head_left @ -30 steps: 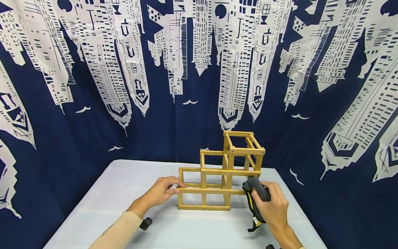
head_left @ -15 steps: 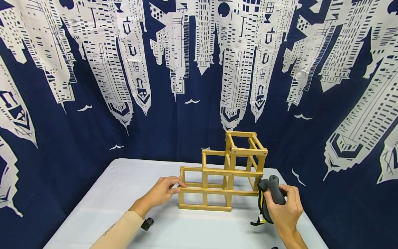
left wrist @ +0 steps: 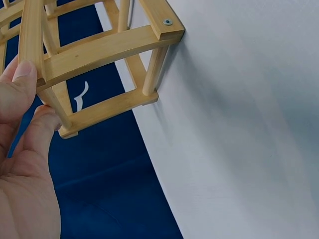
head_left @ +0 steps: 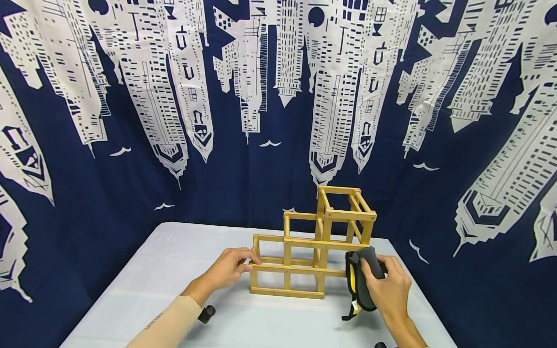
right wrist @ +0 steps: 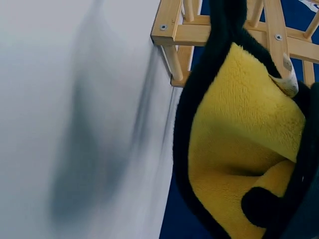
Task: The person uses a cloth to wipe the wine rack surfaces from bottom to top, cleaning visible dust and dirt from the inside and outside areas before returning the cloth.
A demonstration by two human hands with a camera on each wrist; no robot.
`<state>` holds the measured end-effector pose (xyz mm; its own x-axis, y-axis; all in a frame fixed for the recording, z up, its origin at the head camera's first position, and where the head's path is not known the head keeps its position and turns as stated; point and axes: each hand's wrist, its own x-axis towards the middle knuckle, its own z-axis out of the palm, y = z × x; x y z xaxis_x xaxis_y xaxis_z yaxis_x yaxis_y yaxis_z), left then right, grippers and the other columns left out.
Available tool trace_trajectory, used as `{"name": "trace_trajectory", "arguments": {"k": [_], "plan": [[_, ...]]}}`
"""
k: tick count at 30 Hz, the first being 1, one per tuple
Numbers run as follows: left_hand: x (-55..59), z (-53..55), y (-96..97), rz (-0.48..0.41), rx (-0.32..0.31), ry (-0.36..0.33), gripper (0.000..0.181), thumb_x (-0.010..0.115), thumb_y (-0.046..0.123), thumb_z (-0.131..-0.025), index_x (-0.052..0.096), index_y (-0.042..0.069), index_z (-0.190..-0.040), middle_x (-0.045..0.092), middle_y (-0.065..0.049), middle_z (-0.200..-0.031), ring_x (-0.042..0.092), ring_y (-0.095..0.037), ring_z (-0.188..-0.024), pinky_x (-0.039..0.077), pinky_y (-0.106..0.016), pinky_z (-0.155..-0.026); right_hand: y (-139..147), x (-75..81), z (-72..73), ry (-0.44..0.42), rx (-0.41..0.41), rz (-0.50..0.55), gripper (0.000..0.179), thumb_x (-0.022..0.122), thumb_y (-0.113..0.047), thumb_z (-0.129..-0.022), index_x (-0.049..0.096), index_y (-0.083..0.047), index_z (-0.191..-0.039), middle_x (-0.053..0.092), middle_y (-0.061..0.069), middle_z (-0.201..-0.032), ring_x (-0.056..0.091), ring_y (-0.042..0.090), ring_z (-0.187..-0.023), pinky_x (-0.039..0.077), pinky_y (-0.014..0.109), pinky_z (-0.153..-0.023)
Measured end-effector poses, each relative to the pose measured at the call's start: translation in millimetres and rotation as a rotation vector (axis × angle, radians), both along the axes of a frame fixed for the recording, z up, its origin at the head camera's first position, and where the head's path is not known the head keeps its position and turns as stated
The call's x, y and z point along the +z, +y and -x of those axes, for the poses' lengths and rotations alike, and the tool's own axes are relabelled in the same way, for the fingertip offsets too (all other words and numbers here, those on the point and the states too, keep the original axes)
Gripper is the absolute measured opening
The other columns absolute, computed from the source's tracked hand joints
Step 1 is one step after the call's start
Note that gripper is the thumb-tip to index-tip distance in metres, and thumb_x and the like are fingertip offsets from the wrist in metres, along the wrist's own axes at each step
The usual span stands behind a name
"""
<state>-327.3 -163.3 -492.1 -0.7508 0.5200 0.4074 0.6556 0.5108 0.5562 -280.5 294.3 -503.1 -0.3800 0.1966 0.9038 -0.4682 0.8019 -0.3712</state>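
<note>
Two hands are engaged: the right hand (head_left: pixel 393 284) grips a grey-and-yellow plush cloth with black edging (head_left: pixel 363 289) at the right end of a stepped, pale wooden rack (head_left: pixel 325 245); the left hand (head_left: pixel 228 268) pinches its left corner. The rack stands on a white table (head_left: pixel 261 324).

In the head view, the lower right end of the wooden rack (head_left: pixel 324 243) is being hidden by a grey-and-yellow cloth (head_left: pixel 364 287), as is part of the right hand (head_left: pixel 390 285). A dark object (head_left: pixel 380 345) is being cut off by the bottom edge. Lettering (head_left: pixel 154 321) on the left sleeve (head_left: pixel 169 316) is being shown too small for reading. In the left wrist view, the left hand (left wrist: pixel 27 174) and rack are being cropped by the left edge. In the right wrist view, the cloth is being cropped at top, right and bottom.
</note>
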Motion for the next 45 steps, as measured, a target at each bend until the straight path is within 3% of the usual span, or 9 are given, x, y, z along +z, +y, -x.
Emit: {"name": "trace_trajectory", "arguments": {"k": [9,15,18,23,28,34,39,42,45], "plan": [[2.4,-0.2,2.0,0.006,0.009,0.019,0.027,0.079,-0.005,-0.104,0.087,0.017,-0.118,0.078,-0.025,-0.150,0.069,-0.050,-0.150,0.067,-0.051,-0.097,1.9,-15.3,-10.7,-0.207,-0.062,-0.006,0.023,0.103,-0.003,-0.081,0.084,-0.002,-0.092,0.080,0.008,-0.084,0.072,0.019,-0.067,0.048,0.010,-0.065],[5.9,-0.5,1.9,0.006,0.001,0.016,0.026,0.079,-0.007,-0.104,0.086,0.014,-0.118,0.079,-0.025,-0.147,0.069,-0.049,-0.150,0.069,-0.054,-0.108,1.2,-5.8,-3.4,-0.147,-0.056,-0.022,0.025,0.101,-0.003,-0.085,0.083,0.004,-0.101,0.080,0.016,-0.091,0.077,0.034,-0.073,0.050,0.006,-0.066],[5.4,0.1,2.4,0.012,-0.001,0.011,0.025,0.078,-0.006,-0.105,0.086,0.013,-0.119,0.080,-0.024,-0.145,0.068,-0.050,-0.151,0.068,-0.055,-0.108,-0.1,0.9,-1.4,-0.069,-0.042,0.001,0.027,0.100,-0.001,-0.085,0.083,0.006,-0.105,0.080,0.018,-0.093,0.075,0.025,-0.075,0.051,0.005,-0.068],[5.5,-0.4,3.2,0.008,-0.009,0.003,0.025,0.078,-0.006,-0.105,0.086,0.013,-0.119,0.081,-0.023,-0.142,0.068,-0.051,-0.151,0.068,-0.056,-0.109,-2.8,2.3,-5.8,-0.024,-0.029,0.049,0.027,0.097,0.000,-0.088,0.082,0.007,-0.110,0.079,0.019,-0.097,0.062,-0.007,-0.087,0.049,0.004,-0.073],[5.5,-0.8,3.4,-0.001,0.000,0.020,0.026,0.079,-0.004,-0.105,0.087,0.015,-0.121,0.082,-0.020,-0.141,0.072,-0.048,-0.146,0.067,-0.038,-0.095,-9.7,0.5,-13.9,0.082,-0.001,0.105,0.028,0.090,0.002,-0.090,0.078,0.012,-0.115,0.077,0.026,-0.105,0.055,-0.019,-0.106,0.045,0.002,-0.092],[1.0,-1.8,2.8,-0.017,0.028,0.034,0.027,0.081,0.001,-0.107,0.089,0.021,-0.124,0.083,-0.004,-0.134,0.076,-0.028,-0.117,0.059,-0.026,-0.084,-28.6,8.5,-6.2,0.280,0.077,0.080,0.032,0.088,0.004,-0.086,0.079,0.015,-0.113,0.076,0.033,-0.106,0.070,0.013,-0.104,0.048,0.002,-0.104],[-2.9,-3.2,2.1,-0.006,0.029,0.009,0.027,0.080,0.002,-0.108,0.089,0.020,-0.126,0.080,-0.003,-0.137,0.077,-0.027,-0.126,0.066,-0.033,-0.096,-53.1,13.4,0.0,0.203,0.097,0.003,0.033,0.092,0.010,-0.084,0.079,0.011,-0.115,0.076,0.029,-0.109,0.074,0.042,-0.101,0.045,0.000,-0.110],[-3.5,-2.8,2.4,0.004,0.022,0.001,0.027,0.080,0.003,-0.108,0.089,0.020,-0.127,0.080,-0.003,-0.137,0.077,-0.029,-0.128,0.065,-0.030,-0.096,-72.0,15.8,2.0,0.176,0.116,-0.025,0.035,0.093,0.012,-0.082,0.080,0.008,-0.115,0.076,0.026,-0.109,0.078,0.043,-0.102,0.046,0.001,-0.109],[-3.4,-3.0,2.0,0.001,0.024,-0.002,0.028,0.081,0.003,-0.107,0.089,0.021,-0.127,0.080,-0.001,-0.136,0.076,-0.025,-0.124,0.062,-0.024,-0.092,-93.3,19.2,3.1,0.164,0.136,-0.057,0.037,0.096,0.010,-0.081,0.081,0.005,-0.115,0.077,0.022,-0.107,0.080,0.039,-0.100,0.058,0.010,-0.097]]}}
